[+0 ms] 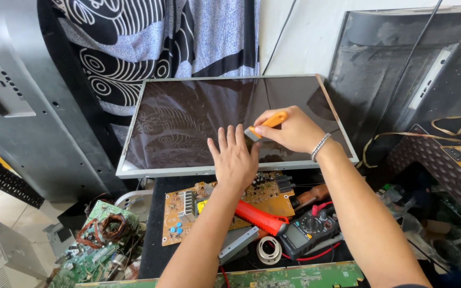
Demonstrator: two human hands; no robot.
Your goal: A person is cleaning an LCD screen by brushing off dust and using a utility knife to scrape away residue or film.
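Note:
A flat screen panel (182, 125) with a dark glossy face and a thin silver frame lies on the bench. My left hand (234, 158) rests flat on its lower middle part, fingers spread, holding nothing. Just to the right, my right hand (290, 129) grips an orange-handled tool (265, 124) whose grey tip touches the screen beside my left fingertips. A silver bracelet (320, 146) circles my right wrist.
Below the panel lie an orange circuit board (190, 210), a red-handled tool (260, 218), a black multimeter (309, 230) with red leads and a tape roll (269, 250). Green boards (100, 242) sit at lower left. A grey panel back (17, 96) leans left; another casing (401, 69) stands at right.

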